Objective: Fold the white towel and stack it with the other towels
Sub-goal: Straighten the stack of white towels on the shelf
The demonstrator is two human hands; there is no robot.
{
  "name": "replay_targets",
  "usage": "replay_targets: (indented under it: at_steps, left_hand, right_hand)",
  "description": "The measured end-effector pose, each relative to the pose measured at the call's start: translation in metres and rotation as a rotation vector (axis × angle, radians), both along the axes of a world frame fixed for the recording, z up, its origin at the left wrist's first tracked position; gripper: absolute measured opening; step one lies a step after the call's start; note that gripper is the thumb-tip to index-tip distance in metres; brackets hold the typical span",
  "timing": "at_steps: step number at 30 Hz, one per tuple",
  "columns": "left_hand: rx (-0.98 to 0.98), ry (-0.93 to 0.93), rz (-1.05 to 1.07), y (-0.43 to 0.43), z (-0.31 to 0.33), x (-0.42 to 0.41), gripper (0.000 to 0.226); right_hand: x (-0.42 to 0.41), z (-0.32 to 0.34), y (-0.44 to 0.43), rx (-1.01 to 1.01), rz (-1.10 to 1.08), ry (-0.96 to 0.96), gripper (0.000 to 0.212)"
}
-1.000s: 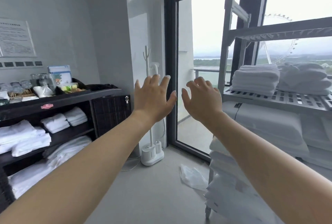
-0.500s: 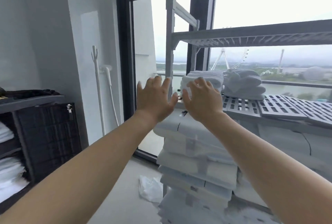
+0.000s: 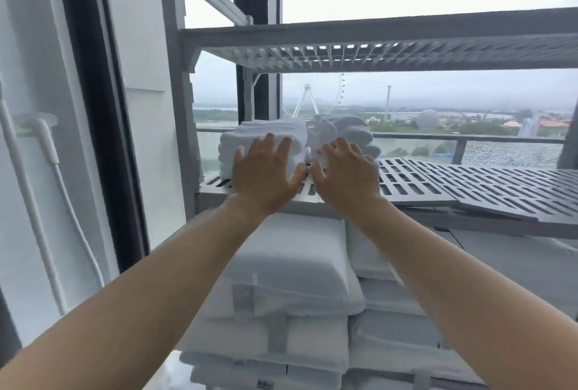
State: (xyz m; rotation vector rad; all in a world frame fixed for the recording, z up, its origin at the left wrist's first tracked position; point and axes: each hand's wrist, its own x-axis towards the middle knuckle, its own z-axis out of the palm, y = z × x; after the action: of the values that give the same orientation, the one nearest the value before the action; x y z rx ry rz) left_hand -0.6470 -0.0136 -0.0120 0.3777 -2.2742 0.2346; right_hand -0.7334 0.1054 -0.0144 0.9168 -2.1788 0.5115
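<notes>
Two stacks of white towels sit on the left end of a grey slatted shelf (image 3: 469, 183). The left stack (image 3: 266, 131) is neatly folded; the right stack (image 3: 344, 130) looks looser and more rumpled. My left hand (image 3: 266, 175) is stretched out in front of the left stack, fingers straight and spread, holding nothing. Just in front of the right stack is my right hand (image 3: 344, 177), fingers spread and also holding nothing. Whether either hand touches the towels is unclear.
Wrapped white pillows (image 3: 297, 267) are piled below the shelf. Another slatted shelf (image 3: 375, 52) runs overhead. The rack's grey post (image 3: 175, 83) stands at the left, beside a dark window frame (image 3: 100, 108) and a white hose (image 3: 68, 195). The shelf's right part is bare.
The view has swung right and closer to the rack. Both hands have stayed raised and open and now reach the towel stacks on the shelf.
</notes>
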Motion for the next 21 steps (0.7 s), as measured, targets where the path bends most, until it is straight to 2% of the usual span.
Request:
replay_targets:
  at_steps: [10,16,21]
  left_hand:
    - [-0.084,-0.002,-0.179,-0.042,0.013,-0.151,0.052]
    - [-0.125,-0.066,-0.219,-0.047,-0.009,-0.22,0.054]
    - [-0.112,-0.045,-0.235,-0.042,-0.006,-0.271,0.054]
  right_hand:
    - [-0.133,0.006,-0.019,-0.015,-0.203,-0.001,0.039]
    - [-0.189,-0.014,-0.021,-0.017,-0.252,-0.041,0.038]
    - [-0.233,-0.013,-0.019,-0.036,-0.25,-0.062,0.039]
